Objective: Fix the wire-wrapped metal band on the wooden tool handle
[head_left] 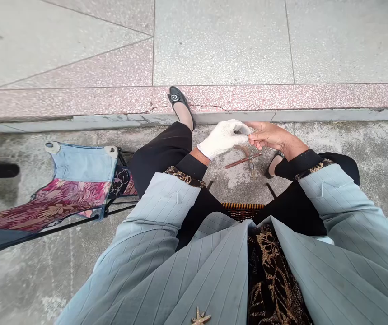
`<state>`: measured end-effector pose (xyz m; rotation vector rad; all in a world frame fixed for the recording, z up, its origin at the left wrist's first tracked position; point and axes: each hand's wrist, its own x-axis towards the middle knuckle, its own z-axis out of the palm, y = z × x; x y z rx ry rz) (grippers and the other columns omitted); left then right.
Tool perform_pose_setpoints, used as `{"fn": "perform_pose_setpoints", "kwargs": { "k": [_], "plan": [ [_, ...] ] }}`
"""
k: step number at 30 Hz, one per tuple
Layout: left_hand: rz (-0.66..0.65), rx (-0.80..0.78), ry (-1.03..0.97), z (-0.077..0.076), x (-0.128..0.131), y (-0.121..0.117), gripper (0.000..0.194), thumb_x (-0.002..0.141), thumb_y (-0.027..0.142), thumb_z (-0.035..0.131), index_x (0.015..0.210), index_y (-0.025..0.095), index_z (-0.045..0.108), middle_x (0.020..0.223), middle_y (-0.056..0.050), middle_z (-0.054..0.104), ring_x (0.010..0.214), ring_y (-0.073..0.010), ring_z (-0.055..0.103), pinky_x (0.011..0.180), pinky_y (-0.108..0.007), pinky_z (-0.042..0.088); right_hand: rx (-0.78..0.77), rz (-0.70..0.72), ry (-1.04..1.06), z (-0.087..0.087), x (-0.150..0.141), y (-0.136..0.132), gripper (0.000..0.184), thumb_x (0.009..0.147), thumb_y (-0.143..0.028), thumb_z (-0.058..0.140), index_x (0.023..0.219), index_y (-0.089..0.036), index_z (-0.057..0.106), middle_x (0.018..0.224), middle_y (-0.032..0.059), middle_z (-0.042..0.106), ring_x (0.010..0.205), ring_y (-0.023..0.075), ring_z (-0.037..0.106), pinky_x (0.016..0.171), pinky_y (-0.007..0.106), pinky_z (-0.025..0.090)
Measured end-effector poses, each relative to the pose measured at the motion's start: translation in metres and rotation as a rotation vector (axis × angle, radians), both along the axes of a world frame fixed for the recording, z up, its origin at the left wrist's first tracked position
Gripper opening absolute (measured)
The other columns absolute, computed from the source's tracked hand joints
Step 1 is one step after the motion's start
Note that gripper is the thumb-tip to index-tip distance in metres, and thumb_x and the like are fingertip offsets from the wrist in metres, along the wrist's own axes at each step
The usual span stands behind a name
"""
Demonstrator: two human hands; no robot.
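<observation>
A white-gloved left hand (222,139) and a bare right hand (270,136) are held up together, with the fingers (260,131) curled and pinched toward each other. Whether anything small is grasped between them cannot be told. A rusty bent metal rod (244,160) is laid on the concrete floor (234,183) just below the hands, and it is not touched. Relative to the rod, a black flat shoe (179,100) is placed beyond and to the left, and a second shoe (274,164) just to the right. A pink terrazzo kerb (248,97) is seen beyond it. A folding chair with denim and floral fabric (78,180) is seen well to its left.
</observation>
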<state>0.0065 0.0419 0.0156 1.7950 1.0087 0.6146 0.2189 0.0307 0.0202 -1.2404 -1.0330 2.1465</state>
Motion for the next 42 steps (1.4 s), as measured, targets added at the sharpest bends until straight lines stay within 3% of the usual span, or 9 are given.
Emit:
{"fn": "perform_pose_setpoints", "kwargs": {
  "k": [5, 9, 15, 21, 26, 31, 38, 42],
  "plan": [
    [0.026, 0.053, 0.021, -0.001, 0.002, -0.007, 0.02, 0.081, 0.023, 0.072, 0.098, 0.018, 0.081, 0.099, -0.004, 0.077, 0.092, -0.021, 0.069, 0.091, -0.037, 0.054, -0.064, 0.08, 0.079, -0.007, 0.004, 0.005, 0.059, 0.073, -0.019, 0.091, 0.128, -0.016, 0.069, 0.065, -0.0041, 0.068, 0.051, 0.0091, 0.059, 0.045, 0.017, 0.049],
    [-0.033, 0.242, 0.085, -0.005, 0.003, -0.009, 0.02, 0.087, 0.022, 0.069, 0.103, 0.019, 0.08, 0.103, -0.004, 0.078, 0.093, -0.0202, 0.069, 0.091, -0.037, 0.055, -0.1, 0.131, 0.18, -0.015, 0.009, 0.007, 0.061, 0.074, -0.019, 0.091, 0.13, -0.014, 0.066, 0.066, -0.0045, 0.068, 0.051, 0.0074, 0.059, 0.044, 0.014, 0.046],
    [-0.13, 0.608, 0.208, -0.021, 0.001, -0.001, 0.023, 0.098, 0.038, 0.066, 0.103, 0.02, 0.08, 0.096, -0.006, 0.078, 0.096, -0.0239, 0.069, 0.091, -0.042, 0.054, -0.168, 0.111, 0.259, -0.019, 0.01, 0.006, 0.072, 0.067, -0.019, 0.097, 0.131, -0.013, 0.064, 0.064, -0.005, 0.065, 0.052, 0.0062, 0.056, 0.04, 0.011, 0.037],
    [-0.169, 0.719, 0.244, -0.024, 0.0, 0.004, 0.038, 0.105, 0.047, 0.054, 0.104, 0.02, 0.08, 0.099, -0.009, 0.078, 0.097, -0.0251, 0.068, 0.089, -0.042, 0.051, -0.169, 0.033, 0.299, -0.022, 0.01, 0.004, 0.081, 0.064, -0.021, 0.1, 0.135, -0.014, 0.062, 0.064, -0.0064, 0.065, 0.051, 0.0044, 0.052, 0.04, 0.009, 0.032],
    [-0.255, 0.765, 0.316, -0.024, -0.003, 0.01, 0.04, 0.107, 0.045, 0.048, 0.1, 0.018, 0.077, 0.099, -0.009, 0.076, 0.096, -0.0248, 0.067, 0.089, -0.042, 0.05, -0.148, 0.034, 0.287, -0.022, 0.01, 0.004, 0.062, 0.07, -0.021, 0.096, 0.124, -0.011, 0.067, 0.065, -0.0057, 0.066, 0.047, 0.0027, 0.051, 0.042, 0.01, 0.037],
    [-0.258, 0.78, 0.344, -0.027, -0.003, 0.012, 0.038, 0.107, 0.041, 0.046, 0.096, 0.018, 0.074, 0.094, -0.009, 0.073, 0.097, -0.026, 0.065, 0.089, -0.043, 0.048, -0.116, 0.03, 0.136, -0.008, 0.011, 0.005, 0.045, 0.069, -0.027, 0.098, 0.1, -0.01, 0.071, 0.072, 0.0008, 0.073, 0.047, 0.0039, 0.055, 0.046, 0.013, 0.048],
    [-0.243, 0.777, 0.367, -0.028, -0.001, 0.008, 0.024, 0.099, 0.027, 0.053, 0.094, 0.017, 0.075, 0.09, -0.009, 0.073, 0.094, -0.0275, 0.065, 0.087, -0.045, 0.048, 0.019, 0.068, -0.152, 0.005, 0.008, 0.003, 0.018, 0.077, -0.021, 0.09, 0.08, -0.013, 0.075, 0.078, 0.0051, 0.079, 0.044, 0.0053, 0.055, 0.041, 0.016, 0.047],
    [-0.225, 0.777, 0.363, -0.028, -0.002, 0.01, 0.024, 0.098, 0.026, 0.054, 0.095, 0.017, 0.076, 0.091, -0.009, 0.073, 0.094, -0.0284, 0.066, 0.087, -0.046, 0.05, 0.082, 0.046, -0.189, 0.005, 0.004, 0.001, 0.016, 0.079, -0.021, 0.086, 0.073, -0.013, 0.074, 0.074, 0.0042, 0.078, 0.044, 0.0052, 0.054, 0.041, 0.017, 0.046]
  ]
}}
